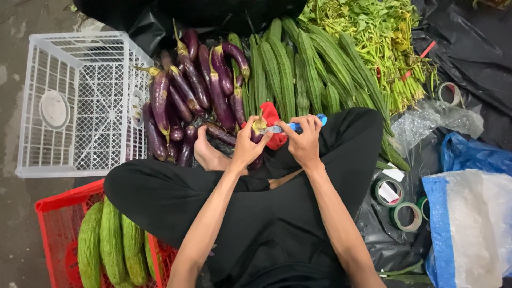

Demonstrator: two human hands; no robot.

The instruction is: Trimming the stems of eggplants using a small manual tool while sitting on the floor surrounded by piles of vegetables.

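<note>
The left hand (247,145) is closed around a purple eggplant (258,131), fingers wrapped over its upper end so that only the pale stem tip shows above the knuckles. Just right of the eggplant, the right hand (305,140) is clenched on a blue-handled knife (292,126), whose blade reaches left and meets the eggplant's stem end. A red cloth (273,124) lies directly behind the eggplant, between the two hands. Beyond the eggplant and to its left sits a pile of eggplants (186,101); farther left stands a white crate (80,101). Ridged gourds (298,69) lie beyond and to its right, tape rolls (400,205) well to its right.
</note>
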